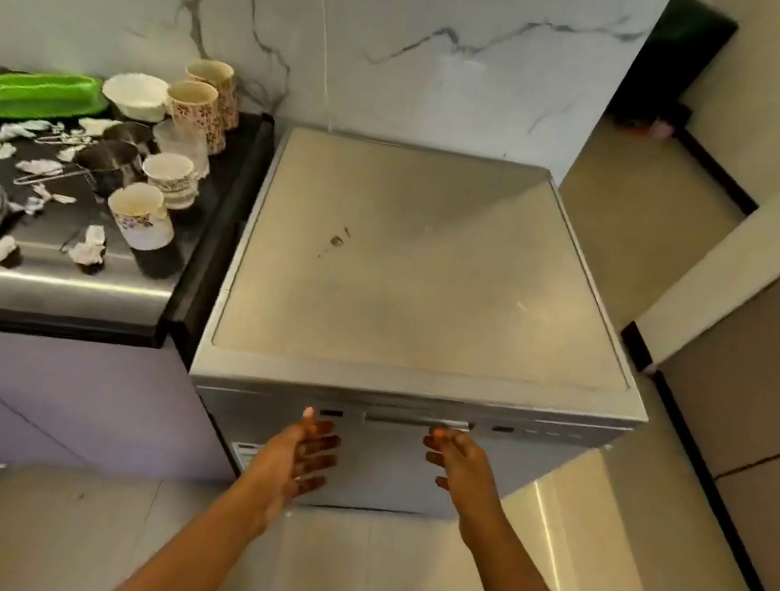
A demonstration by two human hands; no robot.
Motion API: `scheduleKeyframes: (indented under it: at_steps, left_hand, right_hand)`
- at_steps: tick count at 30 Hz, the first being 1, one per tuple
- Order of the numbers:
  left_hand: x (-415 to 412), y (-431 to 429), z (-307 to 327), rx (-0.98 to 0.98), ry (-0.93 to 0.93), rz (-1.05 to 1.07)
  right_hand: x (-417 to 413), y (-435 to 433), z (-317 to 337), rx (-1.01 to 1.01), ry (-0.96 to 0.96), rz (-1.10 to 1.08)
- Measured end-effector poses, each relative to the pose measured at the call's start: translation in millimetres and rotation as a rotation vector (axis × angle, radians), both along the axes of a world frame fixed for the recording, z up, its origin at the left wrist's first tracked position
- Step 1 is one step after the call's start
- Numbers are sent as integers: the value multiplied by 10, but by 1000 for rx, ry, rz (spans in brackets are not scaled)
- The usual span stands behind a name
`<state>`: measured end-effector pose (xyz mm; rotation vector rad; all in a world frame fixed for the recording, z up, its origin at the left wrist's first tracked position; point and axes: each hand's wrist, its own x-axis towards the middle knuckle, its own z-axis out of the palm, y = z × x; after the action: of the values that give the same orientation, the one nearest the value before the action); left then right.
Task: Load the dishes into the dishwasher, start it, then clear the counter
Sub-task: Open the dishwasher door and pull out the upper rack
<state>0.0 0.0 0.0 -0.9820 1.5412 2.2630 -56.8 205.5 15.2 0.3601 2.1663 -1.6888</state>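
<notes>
1. Closest to me is the pale tiled floor [379, 580], with both arms reaching out over it.
2. My left hand [305, 455] is wide open with straight fingers. It holds nothing and sits just in front of the door.
3. My right hand [454, 463] is loosely open and holds nothing. Its fingertips are right at the handle [407, 422]. I cannot tell if they are hooked into it yet.
4. The dishwasher [383, 471] is shut, so I think opening the door is the step in hand. No dishes are loaded yet.
5. What could go wrong: the door may drop down fast if I pull with one hand only. It could bump my legs, as I stand close to it. My fingers could also slip off the thin handle.
6. The steel top [407, 272] of the machine is flat and dull, with a small dark mark near the middle.
7. To the left is the dark counter [66, 285]. The dirty cups [141, 215], a white bowl [134, 94], a green tray [27, 93] and bits of crumpled paper [89, 245] wait there. One cup stands near the front edge, so a quick reach could knock it off.
8. Behind it all is a white marble wall [447, 45]. Far back on the right stands a black bin [679, 60].
</notes>
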Motion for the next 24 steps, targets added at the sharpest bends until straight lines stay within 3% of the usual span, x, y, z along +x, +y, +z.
scheduleKeyframes:
  at_steps: [2, 4, 12, 18, 24]
  left_hand:
    - [-110, 81, -50, 274, -28, 78]
    - [-215, 162, -88, 437, 4, 176]
    - [-472, 605, -135, 672, 38, 344]
    - [-443, 704, -204, 708, 107, 386]
    - [-421, 747, -186, 575, 91, 354]
  right_hand:
    - [-100, 52, -67, -238, -237, -95]
    - [-199, 64, -91, -473, -357, -222]
    - [-445, 135, -248, -890, -398, -538]
    - [-450, 234, -294, -925, -400, -491]
    - [-402, 191, -356, -840, -364, -470]
